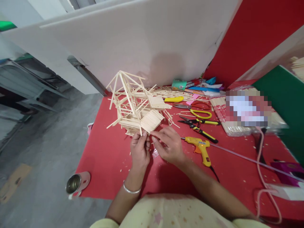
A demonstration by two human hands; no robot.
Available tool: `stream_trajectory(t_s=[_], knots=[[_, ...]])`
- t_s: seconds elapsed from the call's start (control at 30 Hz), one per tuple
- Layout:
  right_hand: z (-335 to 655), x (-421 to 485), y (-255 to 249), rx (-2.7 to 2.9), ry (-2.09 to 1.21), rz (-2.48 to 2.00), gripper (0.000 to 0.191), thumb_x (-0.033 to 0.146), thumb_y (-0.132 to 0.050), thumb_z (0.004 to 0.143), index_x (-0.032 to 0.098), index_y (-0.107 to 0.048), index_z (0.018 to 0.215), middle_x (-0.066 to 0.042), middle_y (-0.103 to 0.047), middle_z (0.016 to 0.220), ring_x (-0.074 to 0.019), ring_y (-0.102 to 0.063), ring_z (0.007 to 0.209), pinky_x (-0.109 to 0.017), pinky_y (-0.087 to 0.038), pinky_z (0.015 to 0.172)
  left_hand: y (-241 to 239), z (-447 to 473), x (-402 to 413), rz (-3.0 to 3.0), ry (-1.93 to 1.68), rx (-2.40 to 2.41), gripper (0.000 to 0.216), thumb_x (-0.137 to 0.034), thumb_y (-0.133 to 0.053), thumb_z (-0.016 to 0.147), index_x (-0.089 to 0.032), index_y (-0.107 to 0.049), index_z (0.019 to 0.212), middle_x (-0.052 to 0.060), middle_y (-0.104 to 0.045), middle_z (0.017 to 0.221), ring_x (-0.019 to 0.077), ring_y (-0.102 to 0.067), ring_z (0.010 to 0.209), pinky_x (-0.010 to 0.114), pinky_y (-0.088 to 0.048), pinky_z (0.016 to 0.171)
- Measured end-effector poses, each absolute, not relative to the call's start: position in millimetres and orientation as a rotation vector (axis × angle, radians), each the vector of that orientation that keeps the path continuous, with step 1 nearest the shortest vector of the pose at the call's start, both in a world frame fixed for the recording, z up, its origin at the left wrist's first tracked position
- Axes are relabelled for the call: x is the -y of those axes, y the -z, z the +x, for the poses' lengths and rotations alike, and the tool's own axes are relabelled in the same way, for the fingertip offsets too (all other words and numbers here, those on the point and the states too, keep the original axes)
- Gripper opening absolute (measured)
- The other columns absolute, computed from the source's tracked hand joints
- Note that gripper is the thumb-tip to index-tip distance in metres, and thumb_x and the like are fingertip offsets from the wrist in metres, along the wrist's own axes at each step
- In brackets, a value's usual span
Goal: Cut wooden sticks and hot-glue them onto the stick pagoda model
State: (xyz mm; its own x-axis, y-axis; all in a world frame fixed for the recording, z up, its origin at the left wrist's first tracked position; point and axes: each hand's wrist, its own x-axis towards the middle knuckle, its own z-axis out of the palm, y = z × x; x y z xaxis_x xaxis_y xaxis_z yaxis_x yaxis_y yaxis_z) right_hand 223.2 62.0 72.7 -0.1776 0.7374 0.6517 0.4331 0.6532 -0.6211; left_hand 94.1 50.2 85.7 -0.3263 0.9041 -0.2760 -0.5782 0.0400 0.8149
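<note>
A small house-like model [131,107] built of thin wooden sticks stands on the red table, with an open frame of sticks at its top. At its near side is a slanted panel [152,119] of sticks laid side by side. My left hand [139,148] is closed, its thumb and fingers gripping the model's near corner below that panel. Beside it, my right hand [169,143] has thumb and forefinger pinched close to the panel's lower edge; whatever lies between those fingertips is too small to make out.
Right of my hands lies a yellow glue gun [199,147]. Behind it are pruning shears [200,126], scissors [197,109] and a yellow-handled cutter [174,99]. Loose sticks [171,93] lie along the board. A bagged stick bundle [231,125] sits right, a mug [79,182] at the left edge.
</note>
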Motion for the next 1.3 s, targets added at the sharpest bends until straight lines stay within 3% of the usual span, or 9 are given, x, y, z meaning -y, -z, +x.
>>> stream_trajectory(t_s=[0.3, 0.77, 1.07, 1.23, 1.3], knots=[[222.6, -61.6, -71.8, 1.828, -0.298, -0.928, 0.031, 0.017, -0.064, 0.090, 0.024, -0.069, 0.119, -0.005, -0.070, 0.089, -0.0191, -0.059, 0.081, -0.038, -0.048, 0.076, -86.4, 94.1, -49.1, 0.421, -1.578, -1.093, 0.029, -0.029, -0.087, 0.071, -0.017, -0.062, 0.080, -0.008, -0.052, 0.058, 0.0016, -0.042, 0.044, 0.012, -0.031, 0.041], [229.8, -57.0, -64.4, 2.023, 0.156, -0.891, 0.054, 0.016, -0.068, 0.086, 0.019, -0.058, 0.139, -0.006, -0.074, 0.093, -0.0213, -0.061, 0.084, -0.039, -0.047, 0.078, -85.0, 93.8, -50.7, 0.396, -1.592, -1.108, 0.032, -0.029, -0.088, 0.069, -0.017, -0.061, 0.080, -0.008, -0.055, 0.059, 0.0017, -0.043, 0.044, 0.012, -0.030, 0.042], [229.8, -54.2, -62.3, 1.970, 0.063, -0.921, 0.038, 0.013, -0.067, 0.090, 0.021, -0.066, 0.127, -0.005, -0.075, 0.095, -0.0184, -0.062, 0.088, -0.036, -0.049, 0.082, -86.3, 94.7, -48.9, 0.395, -1.590, -1.121, 0.034, -0.029, -0.089, 0.068, -0.017, -0.060, 0.079, -0.008, -0.054, 0.059, 0.0023, -0.045, 0.045, 0.012, -0.031, 0.042], [221.8, -56.7, -64.3, 1.877, -0.181, -0.909, 0.006, 0.016, -0.066, 0.093, 0.020, -0.069, 0.095, -0.003, -0.076, 0.092, -0.0161, -0.062, 0.084, -0.034, -0.048, 0.081, -83.4, 93.4, -47.9, 0.399, -1.595, -1.104, 0.034, -0.029, -0.089, 0.068, -0.017, -0.059, 0.079, -0.007, -0.054, 0.059, 0.0022, -0.045, 0.045, 0.012, -0.033, 0.043], [219.2, -56.4, -65.0, 1.864, -0.244, -0.921, 0.008, 0.021, -0.068, 0.094, 0.020, -0.067, 0.086, -0.002, -0.075, 0.086, -0.0156, -0.060, 0.080, -0.033, -0.046, 0.078, -83.0, 92.2, -46.9, 0.395, -1.598, -1.112, 0.035, -0.029, -0.089, 0.067, -0.017, -0.059, 0.080, -0.007, -0.055, 0.059, 0.0028, -0.047, 0.046, 0.012, -0.033, 0.043]])
